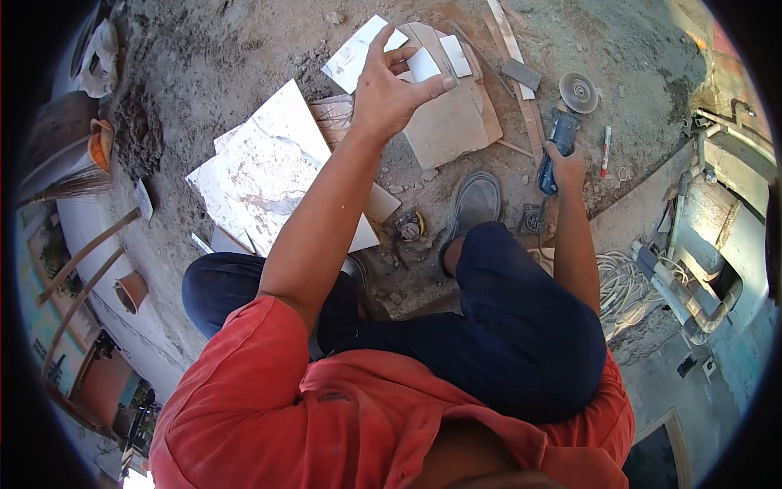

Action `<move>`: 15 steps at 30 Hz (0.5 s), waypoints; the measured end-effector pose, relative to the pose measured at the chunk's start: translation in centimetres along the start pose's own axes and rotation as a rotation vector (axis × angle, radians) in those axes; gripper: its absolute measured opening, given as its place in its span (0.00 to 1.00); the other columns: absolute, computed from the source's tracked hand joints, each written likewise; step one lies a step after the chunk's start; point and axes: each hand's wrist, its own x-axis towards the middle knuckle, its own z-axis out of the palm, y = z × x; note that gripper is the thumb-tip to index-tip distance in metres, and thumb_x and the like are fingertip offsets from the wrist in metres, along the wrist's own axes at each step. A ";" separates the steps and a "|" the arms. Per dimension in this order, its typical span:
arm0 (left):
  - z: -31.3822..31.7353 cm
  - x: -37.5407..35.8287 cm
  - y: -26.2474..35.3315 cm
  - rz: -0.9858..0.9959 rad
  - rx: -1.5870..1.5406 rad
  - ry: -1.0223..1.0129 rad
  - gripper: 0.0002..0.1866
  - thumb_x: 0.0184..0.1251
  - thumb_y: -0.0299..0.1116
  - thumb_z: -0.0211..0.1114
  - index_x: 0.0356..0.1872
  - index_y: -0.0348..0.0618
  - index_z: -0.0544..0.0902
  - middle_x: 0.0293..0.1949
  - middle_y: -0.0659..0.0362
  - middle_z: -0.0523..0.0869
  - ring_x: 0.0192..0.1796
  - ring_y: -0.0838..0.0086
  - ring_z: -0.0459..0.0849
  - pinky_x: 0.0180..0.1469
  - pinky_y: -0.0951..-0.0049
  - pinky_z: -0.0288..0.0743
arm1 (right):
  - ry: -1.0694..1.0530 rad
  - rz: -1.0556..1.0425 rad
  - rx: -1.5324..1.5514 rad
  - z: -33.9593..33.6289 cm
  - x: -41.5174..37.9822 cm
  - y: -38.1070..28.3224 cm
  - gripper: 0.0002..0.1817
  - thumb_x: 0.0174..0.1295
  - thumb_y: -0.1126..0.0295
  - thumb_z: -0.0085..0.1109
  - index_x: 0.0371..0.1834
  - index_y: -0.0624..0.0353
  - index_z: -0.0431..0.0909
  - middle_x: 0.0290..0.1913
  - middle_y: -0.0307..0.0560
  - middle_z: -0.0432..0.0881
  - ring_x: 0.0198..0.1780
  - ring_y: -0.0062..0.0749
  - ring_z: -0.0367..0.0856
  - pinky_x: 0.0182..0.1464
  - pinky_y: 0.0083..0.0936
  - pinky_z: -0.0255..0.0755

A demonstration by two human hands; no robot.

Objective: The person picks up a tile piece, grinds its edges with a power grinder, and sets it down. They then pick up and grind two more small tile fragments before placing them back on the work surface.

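My left hand (389, 94) is over the near end of a stone slab (448, 126), its index finger raised. A small white tile piece (421, 65) sits between its thumb and curled fingers, which close on the edges. Another cut tile strip (455, 55) lies on the slab just to the right. Down at my right side, my right hand (568, 169) is wrapped round the blue body of an angle grinder (562, 134). Its round cutting disc (579, 92) points away from me, close above the dirt.
Large white tiles (269, 163) lie stacked at the left, with another tile (358, 57) beyond. A tape measure (410, 226) rests near my shoe (477, 204). Wooden strips (521, 98) carry a grey block (522, 74). A marker (606, 152) and coiled cable (623, 281) are at the right.
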 end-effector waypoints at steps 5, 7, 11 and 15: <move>1.0 -0.4 -0.8 0.255 0.406 -0.035 0.66 0.39 0.50 0.89 0.78 0.39 0.58 0.61 0.44 0.80 0.65 0.54 0.79 0.63 0.56 0.79 | 0.158 -0.017 0.132 0.6 0.3 2.3 0.44 0.56 0.47 0.73 0.65 0.74 0.72 0.60 0.71 0.79 0.63 0.57 0.79 0.65 0.41 0.69; 2.0 -0.8 -2.6 0.302 0.482 -0.126 0.64 0.39 0.48 0.89 0.79 0.44 0.59 0.61 0.48 0.78 0.65 0.56 0.78 0.62 0.56 0.78 | 0.163 -0.024 0.226 -0.2 -0.2 2.9 0.42 0.59 0.49 0.71 0.66 0.74 0.70 0.61 0.69 0.78 0.62 0.55 0.79 0.66 0.40 0.69; 3.4 -3.1 -2.9 -0.346 -0.592 -0.268 0.54 0.52 0.32 0.79 0.80 0.43 0.58 0.64 0.50 0.74 0.64 0.56 0.78 0.69 0.57 0.72 | 0.165 -0.072 0.492 -4.0 -3.8 2.0 0.36 0.68 0.56 0.65 0.69 0.73 0.67 0.59 0.61 0.78 0.56 0.41 0.80 0.62 0.36 0.72; 2.4 -5.2 -1.7 -0.324 -1.387 -0.514 0.50 0.56 0.32 0.70 0.81 0.43 0.55 0.71 0.49 0.67 0.72 0.58 0.70 0.78 0.61 0.57 | 0.106 -0.087 0.552 -8.8 -6.1 -1.2 0.32 0.73 0.63 0.60 0.73 0.71 0.64 0.54 0.52 0.81 0.52 0.30 0.80 0.55 0.27 0.74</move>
